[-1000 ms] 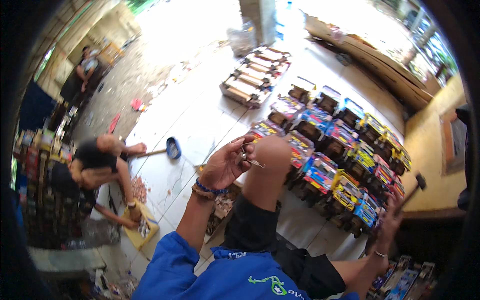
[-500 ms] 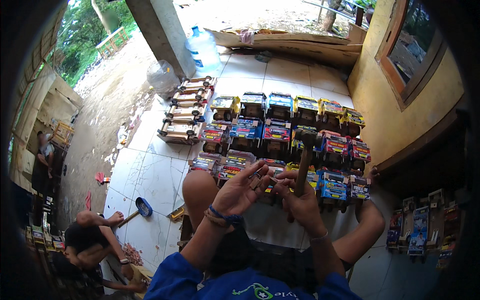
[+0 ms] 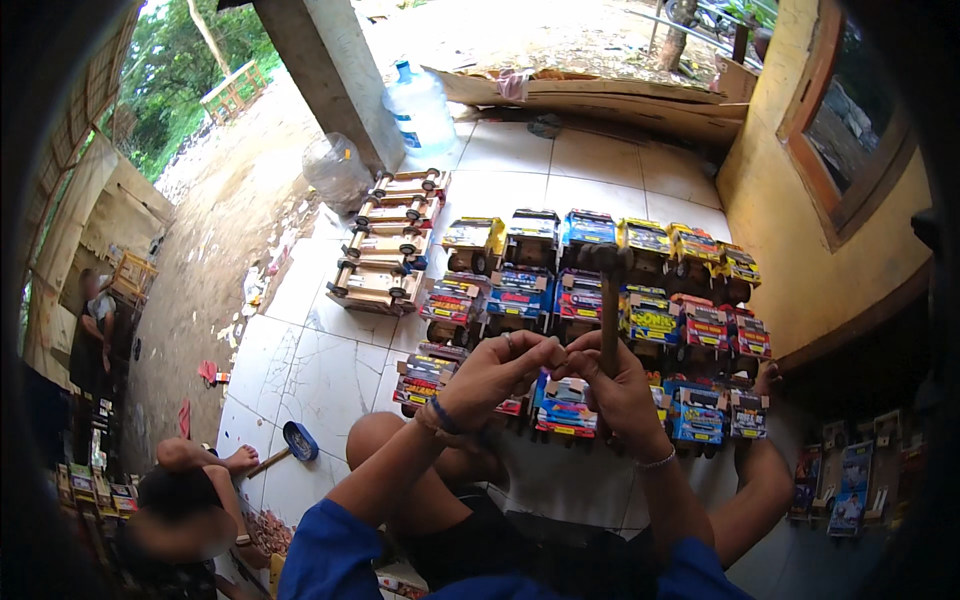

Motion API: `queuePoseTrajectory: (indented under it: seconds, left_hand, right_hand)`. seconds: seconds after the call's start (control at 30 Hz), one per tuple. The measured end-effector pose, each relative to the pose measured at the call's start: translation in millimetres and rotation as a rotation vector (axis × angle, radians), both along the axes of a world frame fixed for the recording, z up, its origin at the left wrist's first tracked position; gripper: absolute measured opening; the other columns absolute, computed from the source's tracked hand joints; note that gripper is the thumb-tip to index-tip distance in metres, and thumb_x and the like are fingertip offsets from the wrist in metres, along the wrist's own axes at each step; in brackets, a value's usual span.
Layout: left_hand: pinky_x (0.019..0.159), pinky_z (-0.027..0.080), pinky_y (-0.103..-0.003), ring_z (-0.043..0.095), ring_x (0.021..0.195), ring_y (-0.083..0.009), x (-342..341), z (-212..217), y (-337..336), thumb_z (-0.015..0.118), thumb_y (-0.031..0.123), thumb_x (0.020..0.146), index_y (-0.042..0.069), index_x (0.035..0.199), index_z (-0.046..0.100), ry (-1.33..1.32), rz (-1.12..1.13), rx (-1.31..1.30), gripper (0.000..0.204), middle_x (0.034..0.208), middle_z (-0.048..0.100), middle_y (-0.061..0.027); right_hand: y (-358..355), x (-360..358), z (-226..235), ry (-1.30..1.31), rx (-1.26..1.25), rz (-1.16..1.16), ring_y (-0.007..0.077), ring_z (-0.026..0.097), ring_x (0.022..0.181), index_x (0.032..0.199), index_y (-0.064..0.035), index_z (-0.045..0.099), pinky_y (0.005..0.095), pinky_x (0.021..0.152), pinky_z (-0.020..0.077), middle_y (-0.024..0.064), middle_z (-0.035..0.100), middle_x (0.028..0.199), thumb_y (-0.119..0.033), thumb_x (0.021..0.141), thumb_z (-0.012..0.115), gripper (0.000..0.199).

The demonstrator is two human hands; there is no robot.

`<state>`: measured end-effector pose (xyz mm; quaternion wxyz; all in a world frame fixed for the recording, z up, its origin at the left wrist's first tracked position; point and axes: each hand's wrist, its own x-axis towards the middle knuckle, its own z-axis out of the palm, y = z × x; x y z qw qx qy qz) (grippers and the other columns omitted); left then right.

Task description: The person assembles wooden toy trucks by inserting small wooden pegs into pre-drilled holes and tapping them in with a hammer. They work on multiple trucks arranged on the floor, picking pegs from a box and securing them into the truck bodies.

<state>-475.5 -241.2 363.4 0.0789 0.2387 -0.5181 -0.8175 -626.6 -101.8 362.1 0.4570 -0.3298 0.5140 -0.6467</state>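
Yellow lettered labels (image 3: 702, 436) mark toy trucks (image 3: 697, 406); left hand (image 3: 486, 383) pinched, contents unclear; right hand (image 3: 622, 388) grips a hammer (image 3: 610, 312).

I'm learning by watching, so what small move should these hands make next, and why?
Probably draw the right hand away from the left hand: their fingertips seem to meet, and the right also holds the hammer, so parting them would free it. I cannot tell what, if anything, they pinch.

Left hand (image 3: 490, 380) and right hand (image 3: 622, 392) meet, the right holding a hammer (image 3: 610, 315), near toy trucks (image 3: 703, 324) on the tiled floor (image 3: 310, 385)
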Motion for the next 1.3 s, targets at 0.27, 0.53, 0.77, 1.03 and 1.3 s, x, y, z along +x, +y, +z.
queuePoseTrajectory:
  seconds: [0.27,0.53,0.77,1.03,1.3]
  left_hand:
    - [0.062,0.036,-0.017,0.045,0.068,0.0001,-32,-13,-59,0.061,0.034,0.099,0.006,0.107,0.065,0.043,0.121,-0.062,0.029,0.089,0.062,0.0057]
    - [0.057,0.036,-0.017,0.045,0.063,-0.0003,-53,-43,-168,0.063,0.031,0.098,0.006,0.109,0.067,-0.015,0.169,-0.06,0.027,0.078,0.059,0.0065]
    - [0.05,0.033,-0.018,0.043,0.057,-0.0006,-41,-88,-327,0.072,0.031,0.091,0.004,0.11,0.07,-0.24,0.192,-0.395,0.033,0.077,0.061,0.0071]
    - [0.048,0.029,-0.018,0.038,0.055,-0.0014,-50,-164,-381,0.074,0.03,0.09,0.006,0.102,0.07,-0.251,0.214,-0.262,0.027,0.068,0.051,0.0091]
    - [0.048,0.031,-0.019,0.039,0.053,-0.0036,-53,-189,-388,0.077,0.032,0.087,0.005,0.101,0.071,-0.325,0.235,-0.373,0.031,0.065,0.051,0.0071]
  right_hand:
    - [-78,-15,-22,0.281,-0.079,-0.228,0.0047,0.057,0.077,0.1,-0.0027,0.063,0.0219,0.068,0.0441,0.0006,0.066,0.087,-0.012,0.095,0.066,0.011]
    - [-193,-33,-61,0.275,-0.203,-0.178,0.009,0.064,0.088,0.109,-0.001,0.062,0.0237,0.078,0.0495,0.0053,0.069,0.095,-0.014,0.097,0.063,0.017]
    - [-254,-63,-78,0.429,0.017,-0.071,0.0036,0.06,0.078,0.139,-0.0059,0.053,0.0204,0.068,0.0463,0.0034,0.07,0.084,-0.032,0.101,0.058,0.046]
    - [-205,-75,-82,0.439,0.204,0.113,0.0028,0.054,0.071,0.132,-0.0059,0.058,0.0204,0.063,0.0425,0.0012,0.067,0.081,-0.026,0.101,0.058,0.038]
    - [-196,-69,-83,0.468,0.35,0.063,0.0031,0.042,0.063,0.129,-0.0069,0.06,0.0219,0.056,0.0351,-0.0062,0.049,0.072,-0.031,0.099,0.062,0.038]
